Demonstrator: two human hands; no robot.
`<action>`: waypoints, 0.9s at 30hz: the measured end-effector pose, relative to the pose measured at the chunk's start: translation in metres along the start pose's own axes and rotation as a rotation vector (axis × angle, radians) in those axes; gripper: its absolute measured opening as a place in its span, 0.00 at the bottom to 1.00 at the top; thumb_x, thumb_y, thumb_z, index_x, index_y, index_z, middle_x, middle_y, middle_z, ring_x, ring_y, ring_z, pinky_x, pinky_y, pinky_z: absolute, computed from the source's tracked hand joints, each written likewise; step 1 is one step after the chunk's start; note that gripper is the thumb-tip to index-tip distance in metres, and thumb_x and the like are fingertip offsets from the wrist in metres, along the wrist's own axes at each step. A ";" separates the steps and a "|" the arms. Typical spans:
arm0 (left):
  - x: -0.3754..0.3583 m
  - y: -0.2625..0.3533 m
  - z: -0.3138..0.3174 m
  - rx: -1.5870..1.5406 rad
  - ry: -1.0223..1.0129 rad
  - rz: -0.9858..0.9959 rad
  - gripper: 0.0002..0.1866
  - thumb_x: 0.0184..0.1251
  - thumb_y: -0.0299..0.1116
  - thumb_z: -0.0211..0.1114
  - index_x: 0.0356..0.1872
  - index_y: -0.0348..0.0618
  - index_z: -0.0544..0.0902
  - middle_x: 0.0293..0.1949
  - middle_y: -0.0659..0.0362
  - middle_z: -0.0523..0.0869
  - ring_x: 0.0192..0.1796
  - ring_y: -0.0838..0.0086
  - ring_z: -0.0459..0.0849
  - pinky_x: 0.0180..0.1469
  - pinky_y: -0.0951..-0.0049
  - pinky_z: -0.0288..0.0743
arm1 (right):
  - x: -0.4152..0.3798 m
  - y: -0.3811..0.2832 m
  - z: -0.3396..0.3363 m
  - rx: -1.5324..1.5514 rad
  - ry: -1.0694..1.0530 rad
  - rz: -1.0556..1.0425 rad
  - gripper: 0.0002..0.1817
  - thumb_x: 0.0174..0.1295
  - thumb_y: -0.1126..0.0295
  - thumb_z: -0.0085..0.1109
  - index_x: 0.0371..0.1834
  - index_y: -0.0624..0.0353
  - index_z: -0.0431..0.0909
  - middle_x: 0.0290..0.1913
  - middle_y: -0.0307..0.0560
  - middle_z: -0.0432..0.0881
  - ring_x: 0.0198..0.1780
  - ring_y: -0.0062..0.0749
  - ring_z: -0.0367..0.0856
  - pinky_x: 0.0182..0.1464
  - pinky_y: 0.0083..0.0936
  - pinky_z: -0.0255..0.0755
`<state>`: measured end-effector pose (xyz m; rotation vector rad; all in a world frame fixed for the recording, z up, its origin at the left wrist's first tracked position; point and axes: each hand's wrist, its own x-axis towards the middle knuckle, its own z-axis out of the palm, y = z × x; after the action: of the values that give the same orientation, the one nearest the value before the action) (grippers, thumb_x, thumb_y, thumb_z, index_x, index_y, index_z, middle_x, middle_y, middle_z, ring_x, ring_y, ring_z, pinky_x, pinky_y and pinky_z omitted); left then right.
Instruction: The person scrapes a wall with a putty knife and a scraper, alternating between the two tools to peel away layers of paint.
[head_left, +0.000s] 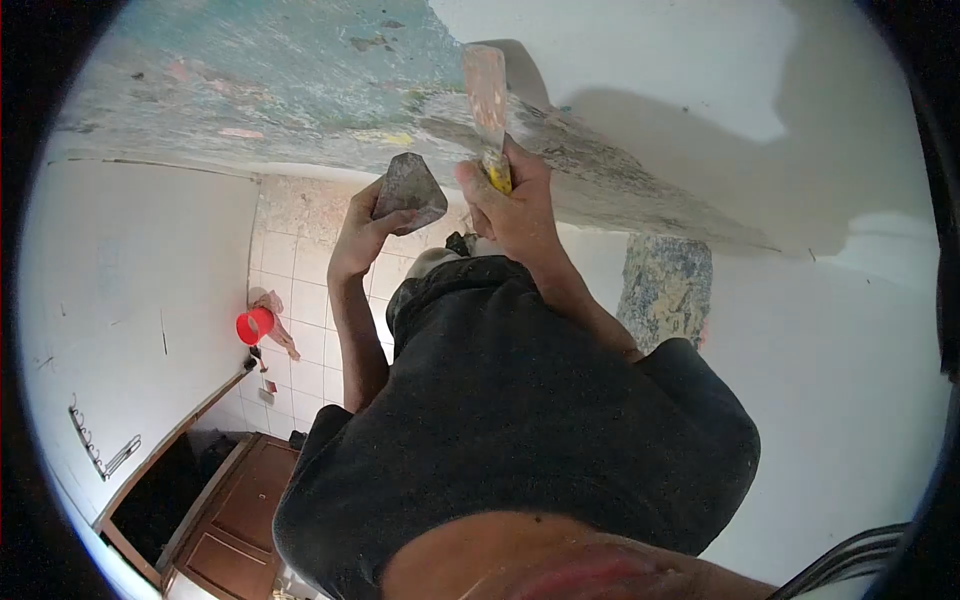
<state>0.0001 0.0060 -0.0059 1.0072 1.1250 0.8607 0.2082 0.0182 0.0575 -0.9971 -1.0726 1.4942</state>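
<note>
My right hand (517,203) is closed round the yellow handle of a putty knife (486,88). Its worn, paint-speckled blade points up over the wall, and its shadow falls just to the right. Lower and to the left, my left hand (361,238) grips a flat, grey, angular plate (410,195) with a dusty face; its exact kind I cannot tell. Ahead of both hands is the wall (270,85), with scraped blue-green and grey patches beside white paint. A rough, bare grey strip (600,160) runs right from the knife.
White tiles (310,265) cover the floor, with debris along the wall's foot. A red bucket (254,325) stands at the left beside a crumpled cloth (282,335). Further back are a brown wooden door (235,510) and wall hooks (88,440). Black cables (850,555) hang at lower right.
</note>
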 end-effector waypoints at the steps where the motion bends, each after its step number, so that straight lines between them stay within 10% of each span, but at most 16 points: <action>1: 0.000 0.003 -0.002 0.015 -0.009 -0.013 0.26 0.55 0.21 0.64 0.59 0.34 0.76 0.50 0.56 0.85 0.52 0.71 0.83 0.57 0.70 0.74 | -0.002 0.002 -0.001 -0.026 0.004 0.025 0.22 0.66 0.71 0.62 0.61 0.64 0.71 0.20 0.30 0.69 0.14 0.10 0.62 0.15 0.15 0.56; 3: 0.000 0.010 0.000 0.012 0.008 0.019 0.24 0.57 0.20 0.63 0.58 0.34 0.76 0.47 0.56 0.86 0.50 0.72 0.83 0.54 0.71 0.76 | -0.004 0.004 -0.004 -0.082 -0.003 0.067 0.33 0.64 0.68 0.64 0.72 0.62 0.64 0.24 0.30 0.71 0.19 0.10 0.65 0.20 0.13 0.62; 6: 0.005 0.004 -0.004 0.009 -0.007 0.032 0.23 0.58 0.19 0.63 0.58 0.33 0.77 0.46 0.56 0.86 0.49 0.74 0.83 0.52 0.72 0.77 | -0.003 -0.009 -0.002 -0.075 0.020 -0.069 0.18 0.67 0.71 0.61 0.58 0.64 0.74 0.18 0.31 0.69 0.12 0.10 0.59 0.12 0.15 0.52; 27: 0.007 0.008 -0.011 0.018 -0.003 0.056 0.24 0.58 0.18 0.62 0.59 0.33 0.76 0.47 0.57 0.86 0.49 0.75 0.83 0.52 0.73 0.76 | 0.001 0.007 -0.015 0.225 -0.131 0.181 0.10 0.68 0.68 0.61 0.42 0.62 0.72 0.17 0.34 0.67 0.11 0.13 0.58 0.11 0.17 0.51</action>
<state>-0.0094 0.0176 -0.0021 1.0591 1.1081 0.8946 0.2202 0.0209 0.0471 -0.8653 -0.8986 1.8050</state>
